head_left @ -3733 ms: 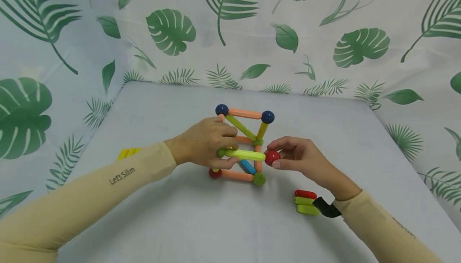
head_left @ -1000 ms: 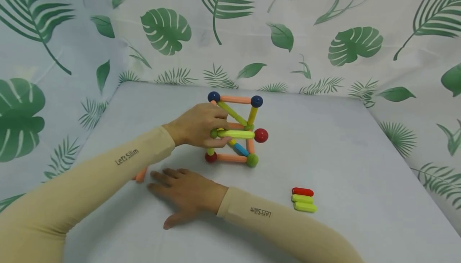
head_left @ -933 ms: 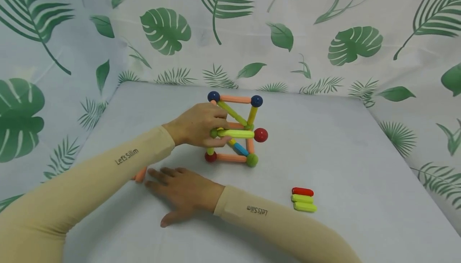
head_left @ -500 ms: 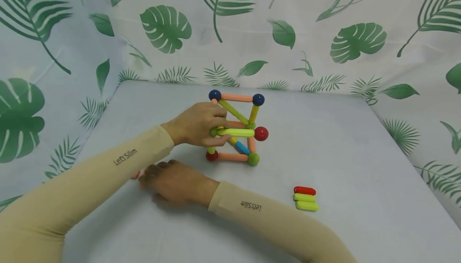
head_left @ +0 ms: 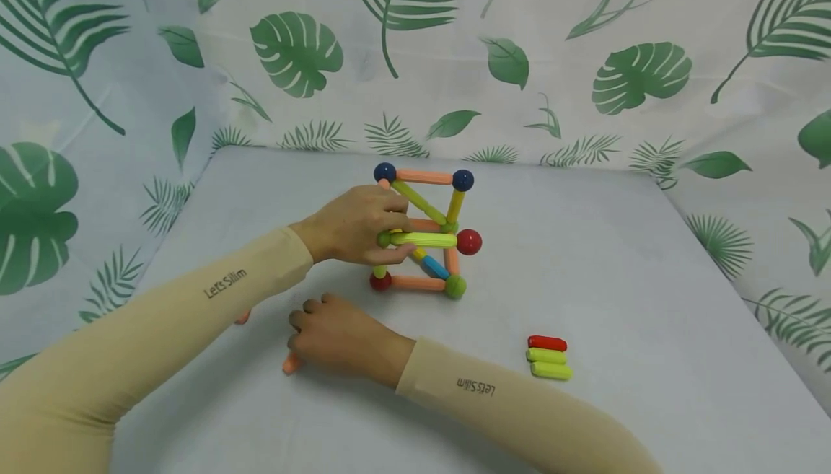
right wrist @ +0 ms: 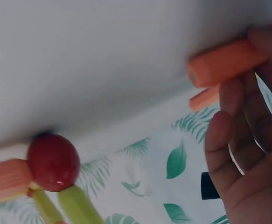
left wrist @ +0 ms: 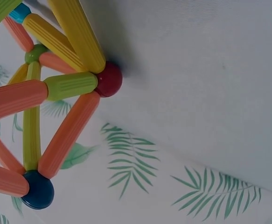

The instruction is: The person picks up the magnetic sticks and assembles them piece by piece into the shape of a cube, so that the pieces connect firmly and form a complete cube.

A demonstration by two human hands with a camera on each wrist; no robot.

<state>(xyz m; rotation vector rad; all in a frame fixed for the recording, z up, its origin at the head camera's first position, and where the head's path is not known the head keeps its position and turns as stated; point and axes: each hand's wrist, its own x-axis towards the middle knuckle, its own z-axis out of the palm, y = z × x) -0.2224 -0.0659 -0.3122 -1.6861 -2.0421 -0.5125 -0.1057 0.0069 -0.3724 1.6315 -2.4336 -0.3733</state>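
Observation:
A frame of magnetic sticks and balls stands on the table; its blue balls (head_left: 463, 180) are at the top and a green ball (head_left: 455, 286) sits at a lower corner. My left hand (head_left: 357, 225) grips the frame's left side, thumb and fingers about the near end of a lime stick (head_left: 433, 240). That stick points right and carries a red ball (head_left: 469, 242) on its tip. Lower down, close over the table, my right hand (head_left: 344, 337) pinches an orange magnetic stick (right wrist: 229, 63) between thumb and fingers. In the head view only the stick's end pokes out below the hand.
One red and two lime sticks (head_left: 548, 356) lie in a row at the right. Another orange stick (head_left: 243, 317) is partly covered by the left sleeve (head_left: 214, 301). A leaf-printed cloth (head_left: 415, 48) rises behind the table.
My right hand let go of the red ball, reached left to the orange sticks, took one, and has drawn back slightly right with it. My left hand keeps its grip on the frame.

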